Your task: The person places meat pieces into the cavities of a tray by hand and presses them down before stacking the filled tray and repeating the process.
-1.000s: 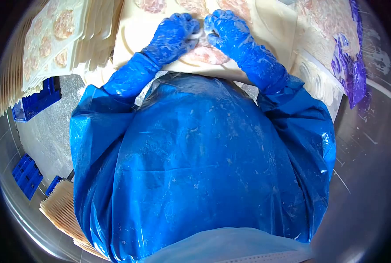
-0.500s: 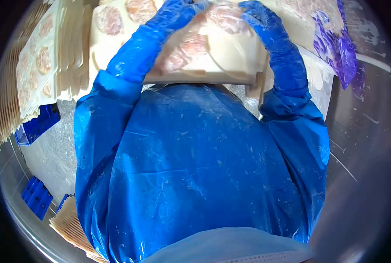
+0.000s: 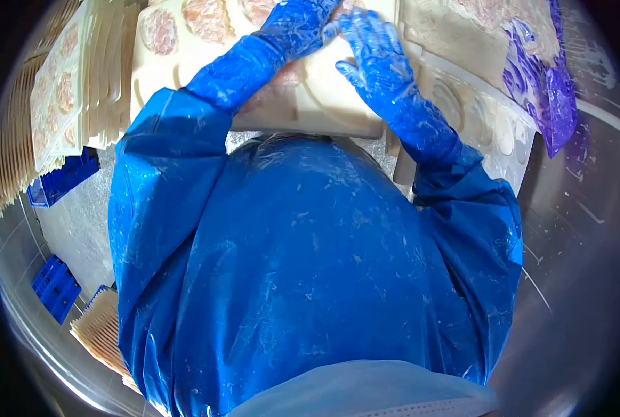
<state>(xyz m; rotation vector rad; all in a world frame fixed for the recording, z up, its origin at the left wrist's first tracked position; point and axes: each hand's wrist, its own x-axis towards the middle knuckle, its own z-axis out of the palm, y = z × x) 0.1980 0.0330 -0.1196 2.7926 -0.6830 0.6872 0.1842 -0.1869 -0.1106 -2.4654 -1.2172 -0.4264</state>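
A cream moulded tray (image 3: 324, 104) with round wells lies in front of me, and pink meat patties (image 3: 209, 17) fill its far wells. My left hand (image 3: 296, 24), in a blue glove, reaches across the tray to the top edge of the view, where its fingertips are partly cut off near a patty. My right hand (image 3: 372, 45), also gloved, lies flat on the tray with its fingers spread and holds nothing. A blue plastic apron (image 3: 310, 264) covers my body and hides the near edge of the tray.
A stack of trays with patties (image 3: 59, 90) leans at the left. Blue crates (image 3: 63, 181) sit below it, with tan trays (image 3: 101, 333) at the lower left. At the right are an empty moulded tray (image 3: 477, 118), a purple bag (image 3: 539, 76) and a steel surface (image 3: 574, 208).
Both hands were together on a patty near me, then lifted a clear film with meat. Now the film is down, the left hand reaches far and the right lies flat.
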